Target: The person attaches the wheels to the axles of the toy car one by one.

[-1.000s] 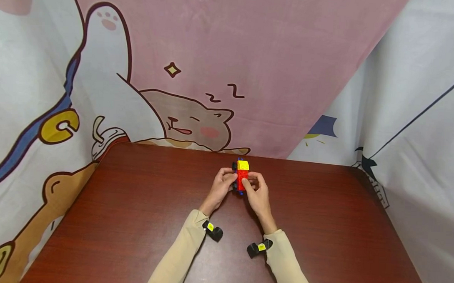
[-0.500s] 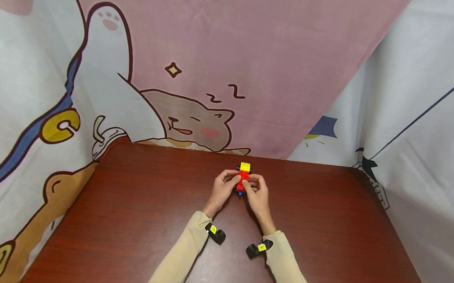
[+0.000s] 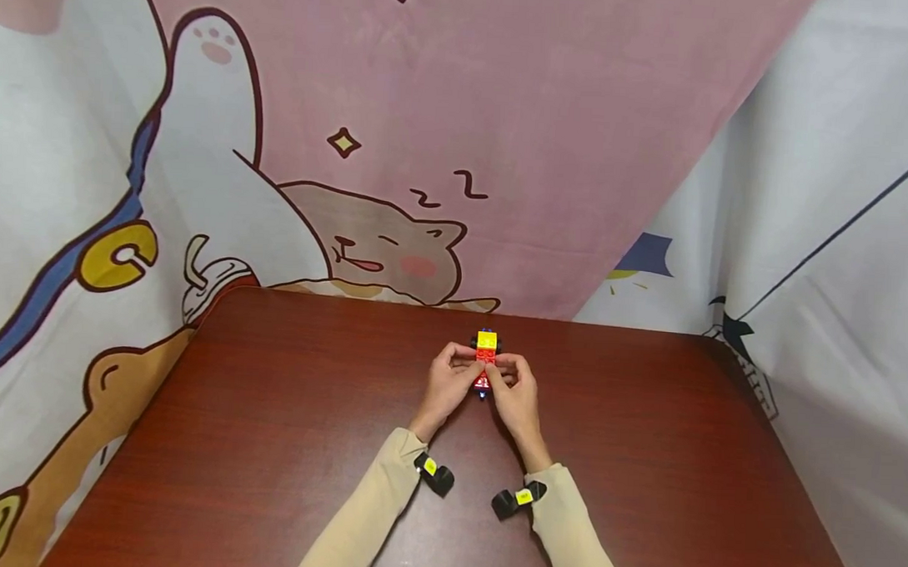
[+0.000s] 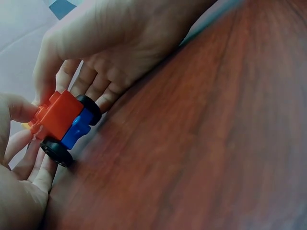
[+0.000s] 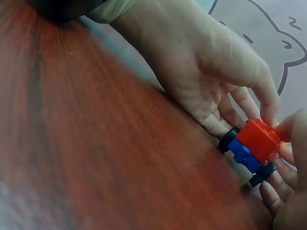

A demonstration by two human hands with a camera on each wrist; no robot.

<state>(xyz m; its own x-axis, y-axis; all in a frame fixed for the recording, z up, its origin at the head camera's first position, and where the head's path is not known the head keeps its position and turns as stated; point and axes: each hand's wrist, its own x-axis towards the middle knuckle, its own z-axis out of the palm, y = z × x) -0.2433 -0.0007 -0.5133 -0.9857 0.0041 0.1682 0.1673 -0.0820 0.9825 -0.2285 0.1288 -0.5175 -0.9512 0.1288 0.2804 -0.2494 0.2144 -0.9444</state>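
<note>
A small toy car (image 3: pixel 486 341) of building bricks is between both hands, near the far side of the table. It has a yellow brick at the far end, red bricks nearer, a blue base (image 4: pixel 76 131) with a knob, and black wheels (image 4: pixel 56 151). From the left, my left hand (image 3: pixel 444 387) grips it, thumb on the red studs and fingers along the side. My right hand (image 3: pixel 518 396) grips the other side the same way, its thumb beside the left one. In the right wrist view the red brick (image 5: pixel 260 140) shows its near end, close over the table.
The dark red-brown wooden table (image 3: pixel 283 444) spreads around both arms. Behind it hangs a pink and white cloth (image 3: pixel 579 138) with cartoon cats, meeting the far edge. White cloth (image 3: pixel 837 272) closes off the right side. Black wrist cameras (image 3: pixel 436 475) sit on both wrists.
The toy car has turned a little to line up straight ahead and come slightly nearer. My left hand has shifted slightly right and nearer, its thumb closer to the right thumb.
</note>
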